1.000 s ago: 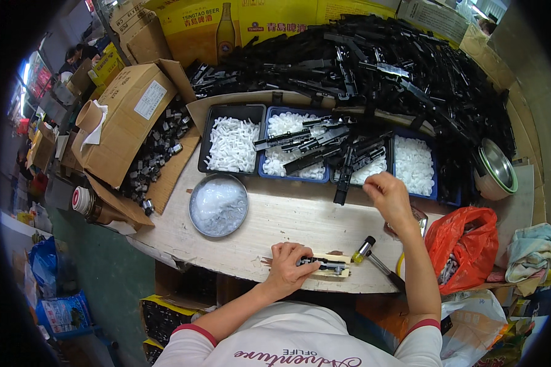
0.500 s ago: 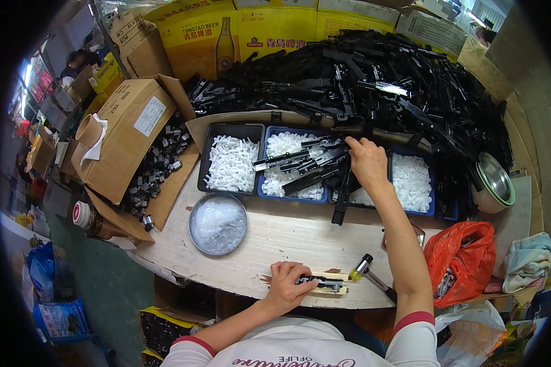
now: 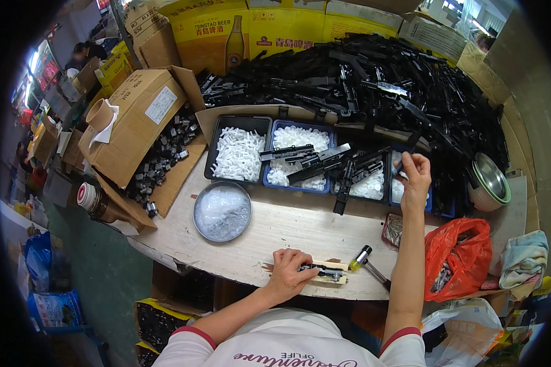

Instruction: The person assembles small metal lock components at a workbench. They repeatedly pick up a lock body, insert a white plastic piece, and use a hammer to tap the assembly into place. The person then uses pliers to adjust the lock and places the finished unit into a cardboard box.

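Observation:
Near the front edge of the bench, my left hand point(image 3: 286, 273) is closed round a black and grey mechanical part point(image 3: 327, 271), pressing it onto a cream-coloured block point(image 3: 342, 265). My right hand point(image 3: 417, 177) is raised over the rightmost blue bin point(image 3: 430, 203), which holds small white plastic pieces. Its thumb and fingers are pinched together; what is between them is too small to make out. Left of it, several long black assemblies point(image 3: 317, 168) lie across the bins of white pieces.
A hammer point(image 3: 362, 255) with a yellow end lies right of the block. Farther left stand a round dish point(image 3: 242, 229) of whitish grease-like stuff and a tray point(image 3: 214, 156) of white pins. Behind the bins rises a black heap point(image 3: 373, 76). A red bag point(image 3: 480, 244) sits at right.
My right hand has let go of the black assemblies on the bins and moved right, over the rightmost bin. My left hand stays on the part at the block.

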### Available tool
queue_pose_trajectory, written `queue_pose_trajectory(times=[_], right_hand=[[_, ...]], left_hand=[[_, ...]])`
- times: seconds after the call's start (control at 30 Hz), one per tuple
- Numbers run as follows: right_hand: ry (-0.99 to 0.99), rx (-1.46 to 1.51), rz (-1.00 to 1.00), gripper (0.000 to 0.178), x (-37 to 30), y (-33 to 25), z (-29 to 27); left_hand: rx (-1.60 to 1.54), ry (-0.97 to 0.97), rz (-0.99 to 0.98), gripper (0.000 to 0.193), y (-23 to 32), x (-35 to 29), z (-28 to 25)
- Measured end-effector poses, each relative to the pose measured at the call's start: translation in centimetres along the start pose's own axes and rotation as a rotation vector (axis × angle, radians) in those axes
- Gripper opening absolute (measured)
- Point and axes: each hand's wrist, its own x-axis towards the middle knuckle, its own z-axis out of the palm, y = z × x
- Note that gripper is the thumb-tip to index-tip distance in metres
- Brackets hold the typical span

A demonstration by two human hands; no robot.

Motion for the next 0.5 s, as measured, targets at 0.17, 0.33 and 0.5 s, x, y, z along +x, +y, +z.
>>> queue_pose_trajectory(times=[0.17,0.33,0.5], right_hand=[[-0.266,0.063,0.119,0.018,-4.9,-1.4,-1.0],[-0.648,-0.309,0.155,0.025,-10.5,-1.0,-1.5],[-0.85,-0.533,-0.296,0.034,-15.8,-0.5,-0.9]], left_hand=[[-0.047,0.056,-0.043,0.018,0.2,0.0,-0.6],[-0.14,0.12,-0.254,0.017,-0.2,-0.7,-2.8],[-0.228,0.207,-0.431,0.016,-0.7,-2.6,-4.5]])
